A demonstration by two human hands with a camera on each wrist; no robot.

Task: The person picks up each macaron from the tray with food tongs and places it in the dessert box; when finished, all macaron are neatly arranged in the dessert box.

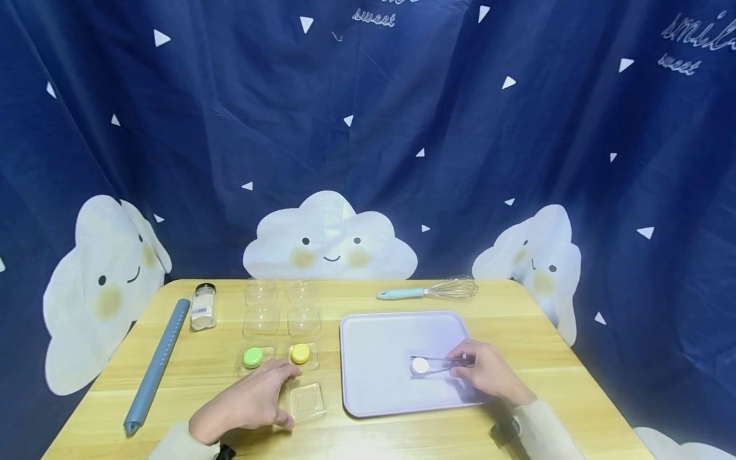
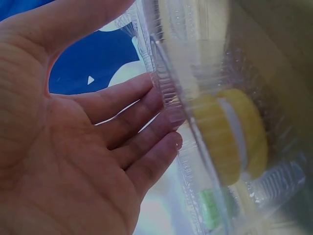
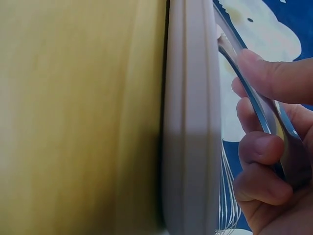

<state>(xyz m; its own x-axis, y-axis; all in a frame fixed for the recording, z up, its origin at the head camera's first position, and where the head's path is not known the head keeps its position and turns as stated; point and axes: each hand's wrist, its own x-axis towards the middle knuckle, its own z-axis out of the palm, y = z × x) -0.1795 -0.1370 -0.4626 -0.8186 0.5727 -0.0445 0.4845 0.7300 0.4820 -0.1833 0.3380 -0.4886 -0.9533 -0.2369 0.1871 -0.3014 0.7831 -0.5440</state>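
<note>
My right hand (image 1: 489,374) holds metal tongs (image 3: 254,95) over the lavender tray (image 1: 374,351). Between the tongs' tips is a white, round macaron-like piece (image 1: 420,365), low over or on the tray; I cannot tell which. My left hand (image 1: 250,399) has its fingers extended and thumb spread, beside a clear plastic box (image 1: 308,404). In the left wrist view, its fingertips are at the wall of a clear box (image 2: 171,93), seemingly touching it. A yellow macaron (image 1: 300,353) and a green macaron (image 1: 253,358) sit in clear box bases just beyond that hand.
Clear domed plastic lids or cups (image 1: 261,319) stand behind the macarons. A jar with a black lid (image 1: 204,306) and a long blue-grey stick-like tube (image 1: 156,367) lie at the left. The whisk (image 1: 428,291) is behind the tray, near the table's (image 1: 552,383) back edge.
</note>
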